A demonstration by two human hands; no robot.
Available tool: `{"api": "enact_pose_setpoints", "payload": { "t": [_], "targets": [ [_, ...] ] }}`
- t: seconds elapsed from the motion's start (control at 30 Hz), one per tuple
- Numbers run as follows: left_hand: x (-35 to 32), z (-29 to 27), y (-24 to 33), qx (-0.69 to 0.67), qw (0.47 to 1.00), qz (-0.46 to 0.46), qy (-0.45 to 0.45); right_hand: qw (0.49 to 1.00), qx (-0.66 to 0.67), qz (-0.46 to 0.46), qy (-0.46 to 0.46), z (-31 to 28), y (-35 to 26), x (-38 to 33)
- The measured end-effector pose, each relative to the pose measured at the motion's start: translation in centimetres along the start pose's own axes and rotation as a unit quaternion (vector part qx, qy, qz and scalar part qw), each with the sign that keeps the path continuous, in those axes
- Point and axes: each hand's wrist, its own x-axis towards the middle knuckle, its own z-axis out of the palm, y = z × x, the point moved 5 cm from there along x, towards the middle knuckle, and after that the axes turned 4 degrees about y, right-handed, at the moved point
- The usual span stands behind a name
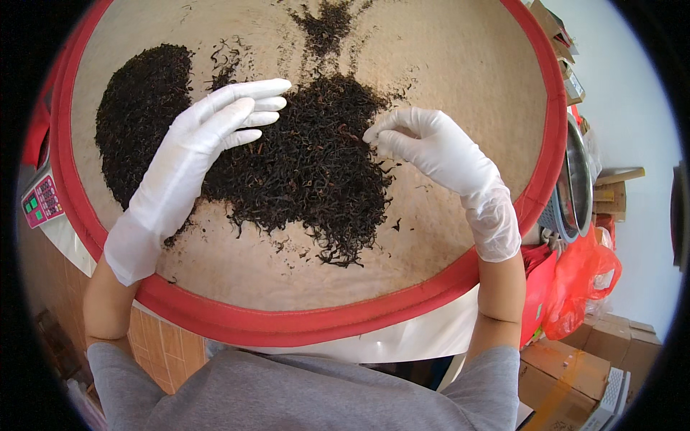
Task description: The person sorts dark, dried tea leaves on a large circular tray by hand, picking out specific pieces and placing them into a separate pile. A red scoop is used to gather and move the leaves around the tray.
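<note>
Dark, twisted dried tea leaves (309, 165) lie in a loose central heap on a wide round tan tray (445, 230) with a red cloth rim. Both of my hands wear white gloves. My left hand (215, 122) is over the left part of this heap, fingers stretched out and slightly apart, holding nothing. At the heap's right edge, my right hand (435, 144) has thumb and forefinger pinched together. Whatever lies between those fingertips is too small to make out. A denser dark tea pile (136, 115) lies left of my left hand.
A smaller scatter of tea (323, 29) lies at the tray's far side. Outside the rim are a pink-panelled scale (43, 201) at left and a metal bowl (577, 176) at right. Red plastic bags (575, 280) and cardboard boxes (564, 373) sit at lower right.
</note>
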Motion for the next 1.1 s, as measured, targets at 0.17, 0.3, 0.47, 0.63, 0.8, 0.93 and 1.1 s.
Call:
{"api": "enact_pose_setpoints", "payload": {
  "t": [0.17, 0.3, 0.47, 0.63, 0.8, 0.93, 1.1],
  "targets": [
    [0.1, -1.2, -0.6, -0.053, 0.998, -0.001, 0.015, 0.982, -0.151, -0.004, 0.114, -0.2, -1.7, 0.0],
    [0.2, -1.1, -0.9, -0.093, 0.995, -0.019, 0.008, 0.960, -0.213, -0.121, 0.134, 2.1, -1.7, 0.8],
    [0.2, -1.3, -1.3, -0.167, 0.984, -0.058, -0.004, 0.987, -0.107, -0.058, 0.104, 2.2, -1.1, 1.3],
    [0.4, -1.2, -2.8, -0.347, 0.931, -0.094, -0.067, 0.993, 0.108, -0.027, 0.043, 1.3, -3.2, 0.8],
    [-0.4, 0.8, -2.7, -0.541, 0.811, -0.175, -0.136, 0.984, 0.174, -0.029, -0.006, 3.3, -7.1, 0.2],
    [-0.5, 1.4, -3.8, -0.581, 0.773, -0.188, -0.170, 0.989, 0.051, -0.130, 0.038, 5.6, -9.9, 0.3],
    [-0.6, -0.3, -4.5, -0.606, 0.750, -0.198, -0.176, 0.967, 0.000, -0.224, 0.122, 5.1, -10.8, 1.6]
  ]
}}
